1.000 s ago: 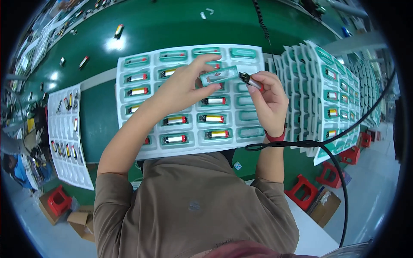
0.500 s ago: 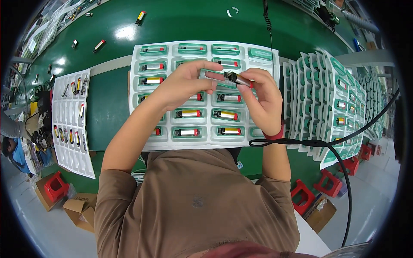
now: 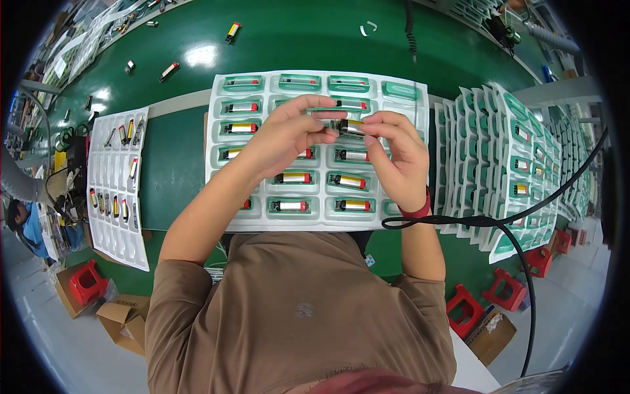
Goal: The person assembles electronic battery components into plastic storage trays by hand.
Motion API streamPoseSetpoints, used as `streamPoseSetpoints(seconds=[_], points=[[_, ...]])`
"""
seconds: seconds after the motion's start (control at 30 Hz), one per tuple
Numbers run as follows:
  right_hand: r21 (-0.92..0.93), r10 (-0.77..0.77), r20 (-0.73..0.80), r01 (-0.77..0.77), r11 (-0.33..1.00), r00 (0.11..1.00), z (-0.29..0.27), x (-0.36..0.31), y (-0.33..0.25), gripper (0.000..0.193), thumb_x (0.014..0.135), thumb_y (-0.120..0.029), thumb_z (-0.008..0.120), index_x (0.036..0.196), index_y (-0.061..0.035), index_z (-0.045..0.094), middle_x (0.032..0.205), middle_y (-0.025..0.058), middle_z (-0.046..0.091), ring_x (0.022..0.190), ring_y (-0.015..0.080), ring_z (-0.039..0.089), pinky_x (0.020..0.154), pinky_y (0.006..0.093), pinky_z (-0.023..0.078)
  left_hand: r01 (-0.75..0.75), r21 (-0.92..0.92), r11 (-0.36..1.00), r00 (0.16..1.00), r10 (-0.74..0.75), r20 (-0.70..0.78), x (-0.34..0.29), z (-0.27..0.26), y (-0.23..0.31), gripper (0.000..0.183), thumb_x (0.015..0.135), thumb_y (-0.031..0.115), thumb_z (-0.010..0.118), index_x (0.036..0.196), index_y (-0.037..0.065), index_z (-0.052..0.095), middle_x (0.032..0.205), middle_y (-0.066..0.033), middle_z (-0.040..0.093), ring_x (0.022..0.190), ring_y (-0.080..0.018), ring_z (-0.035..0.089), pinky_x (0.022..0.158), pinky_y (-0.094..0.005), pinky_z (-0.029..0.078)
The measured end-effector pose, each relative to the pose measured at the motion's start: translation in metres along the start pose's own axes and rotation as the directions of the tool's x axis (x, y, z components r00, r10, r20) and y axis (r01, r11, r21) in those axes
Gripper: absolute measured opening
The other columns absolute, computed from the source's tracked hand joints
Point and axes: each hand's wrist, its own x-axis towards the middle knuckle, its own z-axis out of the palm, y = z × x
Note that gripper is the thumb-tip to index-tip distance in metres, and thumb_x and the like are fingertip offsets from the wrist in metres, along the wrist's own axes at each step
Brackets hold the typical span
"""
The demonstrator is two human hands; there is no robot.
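A small cylindrical battery cell with a black end piece is held level over the white tray. My right hand pinches its right end between thumb and fingers. My left hand closes in from the other side, its fingertips at the black end; they partly hide that end. Below my hands, the tray's green-lined pockets hold similar cells, such as a yellow-and-red-ended one and a silver one. My hands cover some of the middle pockets.
On the right lean stacked white trays with green inserts. A smaller white tray with loose cells stands at left. A black cable crosses my right wrist; a coiled cord hangs at the back. Loose cells lie on the green table.
The battery cell has turned from tilted to nearly level and shifted slightly left. My left fingertips have come onto its black end. The whole view has shifted slightly.
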Motion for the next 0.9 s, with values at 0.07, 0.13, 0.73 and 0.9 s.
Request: streamPoseSetpoints(seconds=[0.07,0.13,0.73,0.9], points=[[-0.050,-0.035,0.014,0.035,0.998,0.999,0.001,0.003,-0.009,0.025,0.084,0.015,0.065,0.104,0.0026,0.072,0.112,0.0120,0.069,0.100,0.0233,0.069,0.088,0.0308,0.056,0.015,-0.048,0.999,0.999,-0.014,0.028,-0.002,-0.001,0.002,0.042,0.097,0.001,0.044,0.138,-0.004,0.051,0.121,-0.0170,0.063,0.103,-0.0231,0.067,0.095,-0.0353,0.056],[-0.100,-0.069,0.030,0.072,0.992,0.997,0.003,0.005,-0.011,0.025,0.081,0.016,0.065,0.102,0.0027,0.073,0.111,0.0128,0.070,0.099,0.0254,0.071,0.087,0.0320,0.057,0.030,-0.098,0.995,0.998,-0.024,0.058,-0.003,-0.002,0.001,0.044,0.097,0.004,0.040,0.139,-0.006,0.051,0.120,-0.0186,0.063,0.104,-0.0245,0.067,0.096,-0.0357,0.055],[-0.305,-0.356,0.145,0.384,0.871,0.923,0.008,0.007,0.005,0.026,0.077,0.017,0.065,0.099,0.0052,0.072,0.111,0.0164,0.071,0.113,0.0365,0.069,0.095,0.0421,0.059,0.052,-0.089,0.995,0.997,-0.045,0.070,0.000,0.011,-0.012,0.045,0.100,0.002,0.051,0.143,-0.007,0.047,0.106,-0.0122,0.066,0.093,-0.0170,0.066,0.091,-0.0315,0.055],[-0.249,-0.203,-0.077,0.179,0.952,0.976,0.012,0.001,-0.005,0.026,0.086,0.011,0.067,0.111,0.0049,0.071,0.106,0.0149,0.072,0.107,0.0263,0.072,0.092,0.0345,0.058,0.012,-0.033,0.999,0.995,-0.008,0.095,-0.002,0.009,-0.015,0.043,0.101,0.001,0.054,0.144,-0.003,0.048,0.103,-0.0095,0.066,0.092,-0.0147,0.064,0.089,-0.0297,0.054]])
